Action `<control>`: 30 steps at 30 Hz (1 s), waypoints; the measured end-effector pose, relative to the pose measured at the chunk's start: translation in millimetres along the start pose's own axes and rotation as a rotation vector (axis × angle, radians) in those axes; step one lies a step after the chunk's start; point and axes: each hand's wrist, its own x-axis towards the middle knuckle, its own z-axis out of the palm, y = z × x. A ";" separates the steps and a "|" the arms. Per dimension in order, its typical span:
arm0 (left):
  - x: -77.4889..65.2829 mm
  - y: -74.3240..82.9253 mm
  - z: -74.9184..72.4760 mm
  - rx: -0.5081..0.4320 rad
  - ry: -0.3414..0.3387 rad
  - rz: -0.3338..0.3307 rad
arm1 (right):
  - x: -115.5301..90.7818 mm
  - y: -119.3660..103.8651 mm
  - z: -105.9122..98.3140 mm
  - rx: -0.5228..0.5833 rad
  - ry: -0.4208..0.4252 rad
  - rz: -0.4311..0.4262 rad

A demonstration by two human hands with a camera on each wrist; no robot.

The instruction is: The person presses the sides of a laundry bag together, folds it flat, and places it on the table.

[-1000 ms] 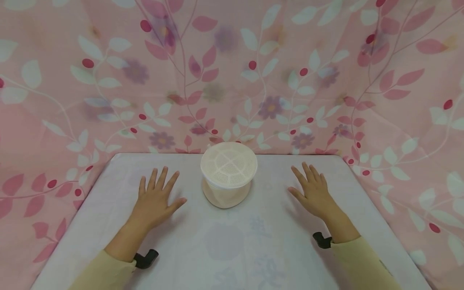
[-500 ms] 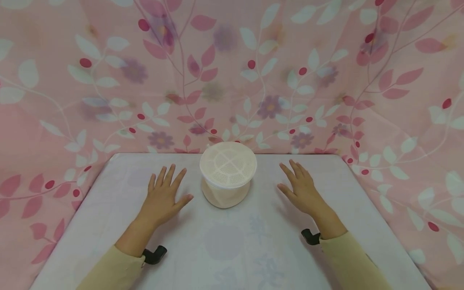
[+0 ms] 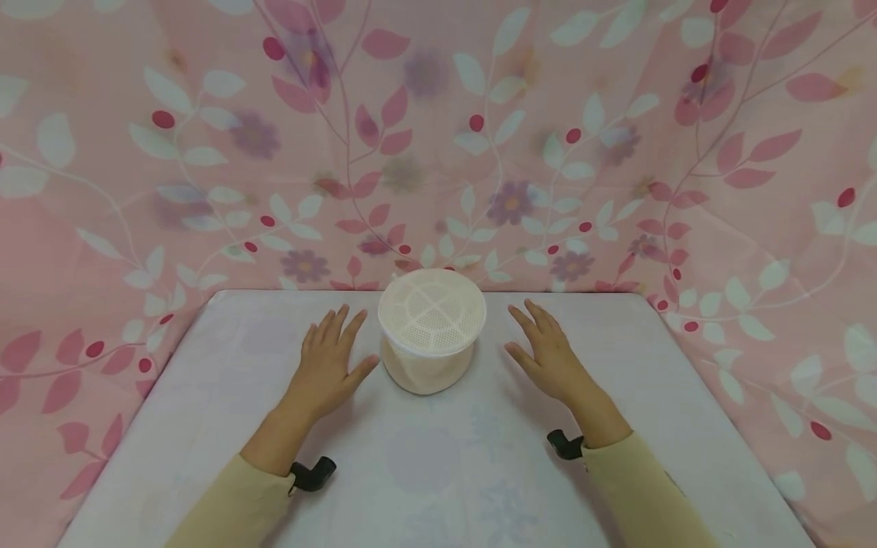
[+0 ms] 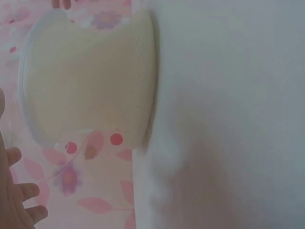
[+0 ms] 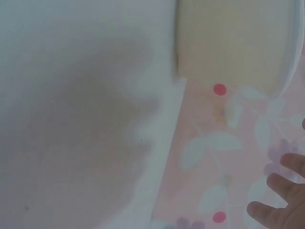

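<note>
A cream, waisted object (image 3: 433, 310) with a round perforated top, a pale rim and a wide base stands upright near the table's back edge. Its exact kind is unclear. Left of it, my left hand (image 3: 327, 373) hovers above the table, fingers spread and thumb towards the object, not touching it. On the other side my right hand (image 3: 548, 358) is held likewise, palm down and apart from it. In the left wrist view the object's side (image 4: 90, 81) curves inward at the middle. The right wrist view catches only part of its side (image 5: 233, 38). Neither hand holds anything.
A white table (image 3: 425, 487) with faint bluish prints lies under both hands. Pink floral cloth (image 3: 438, 152) hangs behind and along both sides. Black camera mounts (image 3: 314, 473) sit at the wrists, by the beige sleeves (image 3: 233, 510).
Both hands have moved inward, the left one to the right and the right one to the left, narrowing the gaps to the cream object. The object has stayed put.
</note>
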 end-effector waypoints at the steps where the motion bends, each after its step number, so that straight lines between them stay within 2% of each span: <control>1: 1.1 0.9 0.8 -0.007 0.003 0.001 | 1.3 -1.5 1.1 0.010 -0.003 -0.002; 9: 8.1 8.1 5.3 -0.100 -0.010 -0.017 | 10.7 -12.1 10.0 0.086 0.004 -0.003; 15: 13.0 16.2 6.0 -0.144 -0.020 -0.033 | 17.9 -17.6 17.6 0.142 -0.017 0.033; 21: 17.3 23.0 7.2 -0.166 -0.024 -0.037 | 26.4 -25.3 27.2 0.169 -0.025 0.026; 30: 23.0 28.1 11.2 -0.274 -0.032 -0.119 | 40.2 -30.3 37.3 0.193 0.045 0.008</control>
